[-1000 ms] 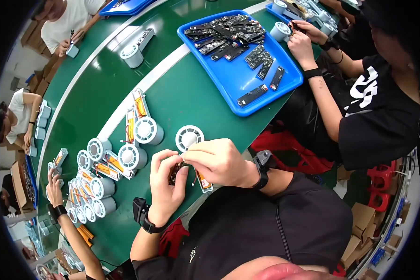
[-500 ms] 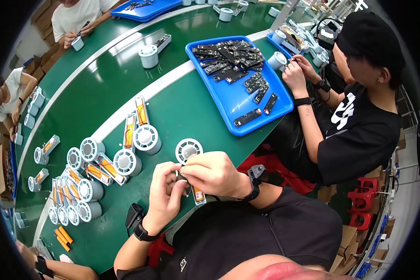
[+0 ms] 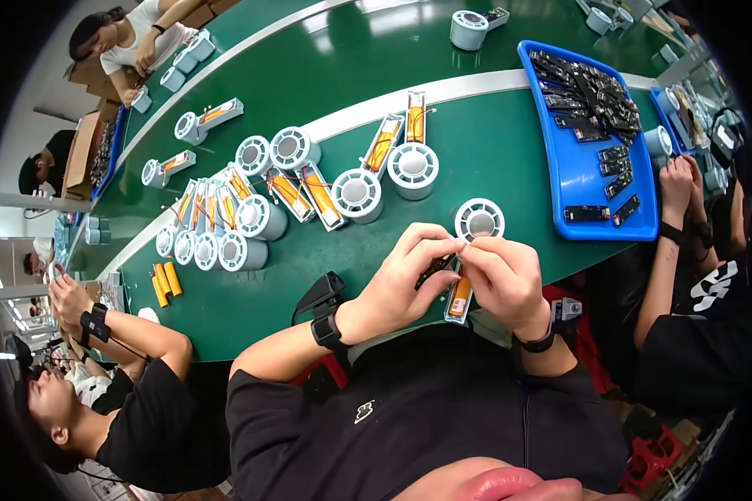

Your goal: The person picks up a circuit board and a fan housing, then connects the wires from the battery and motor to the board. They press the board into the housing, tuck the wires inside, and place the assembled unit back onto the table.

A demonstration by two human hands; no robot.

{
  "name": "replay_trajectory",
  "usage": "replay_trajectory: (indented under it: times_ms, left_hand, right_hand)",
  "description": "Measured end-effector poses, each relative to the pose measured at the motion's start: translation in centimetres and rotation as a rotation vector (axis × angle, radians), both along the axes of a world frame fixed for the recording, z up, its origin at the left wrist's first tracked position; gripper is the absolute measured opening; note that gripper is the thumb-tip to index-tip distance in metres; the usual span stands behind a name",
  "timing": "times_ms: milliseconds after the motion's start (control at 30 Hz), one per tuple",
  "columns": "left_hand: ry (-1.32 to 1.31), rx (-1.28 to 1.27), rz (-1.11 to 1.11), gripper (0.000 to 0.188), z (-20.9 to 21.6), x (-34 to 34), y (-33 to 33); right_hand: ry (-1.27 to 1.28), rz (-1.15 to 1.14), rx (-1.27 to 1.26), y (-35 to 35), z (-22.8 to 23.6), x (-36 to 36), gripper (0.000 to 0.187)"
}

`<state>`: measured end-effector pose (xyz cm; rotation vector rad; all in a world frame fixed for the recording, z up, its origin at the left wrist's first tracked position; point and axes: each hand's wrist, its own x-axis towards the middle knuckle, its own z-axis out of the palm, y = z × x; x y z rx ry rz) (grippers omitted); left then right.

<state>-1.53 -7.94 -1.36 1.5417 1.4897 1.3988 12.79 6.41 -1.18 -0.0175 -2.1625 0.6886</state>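
Note:
My left hand (image 3: 411,280) is closed around a dark circuit board (image 3: 436,269), partly hidden by the fingers. Its fingertips meet those of my right hand (image 3: 507,280), which is pinched; whatever sits in that pinch is too small and covered to make out. Both hands hover over a light-blue device with a round slotted head (image 3: 480,220). Below the fingers, its open handle shows an orange battery (image 3: 459,299); the middle of the handle is hidden.
Several similar light-blue devices (image 3: 358,194) lie to the left on the green table (image 3: 326,259). Loose orange batteries (image 3: 166,282) are at the near left. A blue tray (image 3: 589,179) of circuit boards stands right. People work on both sides.
The view has swung left, so the table's things sit further right in the picture. My hands stay together above the same device; the board now shows in my left hand.

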Motion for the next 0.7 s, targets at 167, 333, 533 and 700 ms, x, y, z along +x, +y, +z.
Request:
replay_trajectory:
  times_ms: [167,333,533,700]
  left_hand:
    - [0.080,0.030,0.075,0.039,-0.3,0.4,-0.3]
    - [-0.164,-0.078,-0.018,0.036,0.6,-0.7,-0.4]
    - [-0.437,-0.094,-0.060,0.030,0.1,-0.4,0.0]
    - [-0.629,-0.088,-0.111,0.030,-0.4,-0.3,-0.2]
  right_hand:
    - [-0.056,-0.067,-0.016,-1.4,0.3,0.1,0.020]
    - [-0.123,0.055,-0.060,-0.8,1.0,-0.1,0.021]
    - [-0.073,0.043,-0.052,-0.4,-0.1,-0.3,0.021]
    - [-0.048,-0.004,-0.154,-1.3,-0.3,0.2,0.019]
